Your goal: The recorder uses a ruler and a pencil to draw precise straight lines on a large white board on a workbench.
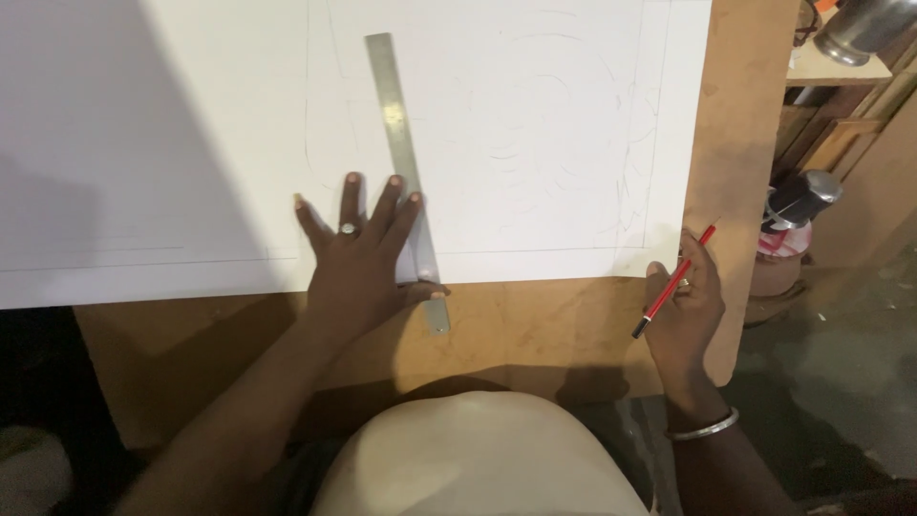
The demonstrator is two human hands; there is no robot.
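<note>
A large white sheet of paper [191,143] with faint pencil lines lies on a brown wooden board [535,334]. A long steel ruler [396,134] runs up the sheet from the board's bare part. My left hand [358,258], a ring on one finger, lies flat with spread fingers, pressing on the paper and the ruler's lower part. My right hand [683,311] rests at the sheet's lower right corner and holds a red pencil [673,282], tip pointing up and to the right. A metal bangle sits on that wrist.
The board's right edge drops off to a grey floor [841,363]. Beyond it stand a metal-capped container [798,215], wooden planks [841,143] and a steel vessel [864,29] on a shelf. My light-clothed knee [478,459] fills the bottom centre.
</note>
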